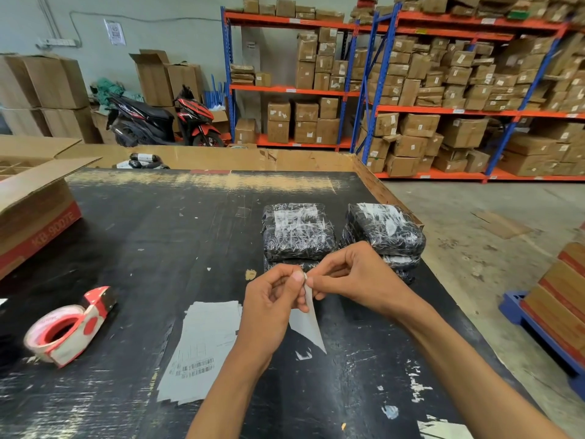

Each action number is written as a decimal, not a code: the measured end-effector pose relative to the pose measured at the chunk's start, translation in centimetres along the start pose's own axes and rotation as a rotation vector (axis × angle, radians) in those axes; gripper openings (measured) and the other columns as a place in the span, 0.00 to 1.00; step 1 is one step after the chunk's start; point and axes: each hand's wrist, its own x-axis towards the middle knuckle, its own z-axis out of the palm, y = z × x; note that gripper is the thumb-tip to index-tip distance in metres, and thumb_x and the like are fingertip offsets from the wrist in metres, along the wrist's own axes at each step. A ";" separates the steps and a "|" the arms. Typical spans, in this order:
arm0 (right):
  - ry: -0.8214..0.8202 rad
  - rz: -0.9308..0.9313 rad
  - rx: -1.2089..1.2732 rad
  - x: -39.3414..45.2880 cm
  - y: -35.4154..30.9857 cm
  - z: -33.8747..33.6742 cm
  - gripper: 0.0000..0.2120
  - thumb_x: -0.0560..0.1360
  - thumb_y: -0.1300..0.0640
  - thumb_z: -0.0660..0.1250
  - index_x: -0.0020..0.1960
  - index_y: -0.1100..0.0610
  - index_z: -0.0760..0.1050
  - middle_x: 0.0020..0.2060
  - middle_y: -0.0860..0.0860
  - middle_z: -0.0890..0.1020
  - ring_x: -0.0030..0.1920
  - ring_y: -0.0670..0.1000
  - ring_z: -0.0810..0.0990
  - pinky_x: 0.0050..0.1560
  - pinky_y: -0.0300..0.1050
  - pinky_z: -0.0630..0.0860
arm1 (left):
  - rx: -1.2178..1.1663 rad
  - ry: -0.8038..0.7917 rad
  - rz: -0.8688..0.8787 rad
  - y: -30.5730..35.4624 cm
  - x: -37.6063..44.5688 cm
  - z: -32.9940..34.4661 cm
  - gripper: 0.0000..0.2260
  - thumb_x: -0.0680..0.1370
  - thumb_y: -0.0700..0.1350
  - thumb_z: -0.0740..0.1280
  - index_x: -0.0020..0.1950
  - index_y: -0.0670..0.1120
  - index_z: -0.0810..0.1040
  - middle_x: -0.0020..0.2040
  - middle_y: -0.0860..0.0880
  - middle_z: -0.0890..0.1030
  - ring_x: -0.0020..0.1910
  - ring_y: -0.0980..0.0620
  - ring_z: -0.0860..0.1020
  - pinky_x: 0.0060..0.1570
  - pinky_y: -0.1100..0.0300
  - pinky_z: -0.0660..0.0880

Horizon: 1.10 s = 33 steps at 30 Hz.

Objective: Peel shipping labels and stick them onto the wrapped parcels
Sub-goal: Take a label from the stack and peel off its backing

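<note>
White paper is pinched between both sets of fingers (299,275) at the centre of the view: a single shipping label (308,321) held by its top corner, hanging down to a point above the worktop (158,223). The left hand (272,307) grips the corner between thumb and curled fingers; the right hand (351,274) meets it from the other side, thumb and forefinger nipping the same corner. Both forearms reach in from the bottom edge.

Just left of the hands, a stack of labels (202,346) lies flat on the black, scuffed worktop, barcodes showing near its lower end. Directly beyond the hands sit two parcels side by side, each wrapped in black plastic and clear film: the left parcel (297,231) and the right parcel (384,228), near the worktop's right edge. More wrapped parcels lie under them.

Further left rests a red and white tape dispenser (68,324). An open cardboard box (34,201) stands at the far left. Behind, shelves (411,112) hold many brown cartons, and a motor scooter (164,118) is parked by the wall.
</note>
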 end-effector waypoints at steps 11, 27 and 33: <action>0.112 0.170 0.166 0.1 1.2 1.5 0.05 0.75 0.66 0.72 0.42 0.66 0.85 0.33 0.59 0.86 0.33 0.50 0.86 0.38 0.38 0.82 | 0.232 0.007 0.082 -1.1 0.0 -0.6 0.08 0.80 0.48 0.65 0.43 0.50 0.79 0.29 0.50 0.78 0.31 0.53 0.77 0.38 0.62 0.75; 0.262 0.340 0.461 -0.7 4.9 4.7 0.11 0.79 0.66 0.65 0.38 0.62 0.77 0.34 0.62 0.85 0.32 0.55 0.85 0.35 0.42 0.83 | -0.141 0.141 -0.415 -3.3 -0.9 -1.4 0.14 0.84 0.48 0.57 0.49 0.40 0.76 0.44 0.40 0.84 0.39 0.48 0.82 0.37 0.58 0.80; 0.232 0.315 0.421 -0.4 4.6 5.4 0.10 0.79 0.67 0.65 0.39 0.62 0.76 0.32 0.61 0.84 0.31 0.54 0.85 0.34 0.40 0.83 | 0.001 0.083 -0.326 -3.1 -1.6 -1.1 0.26 0.76 0.66 0.57 0.56 0.47 0.80 0.50 0.46 0.86 0.49 0.47 0.85 0.47 0.51 0.83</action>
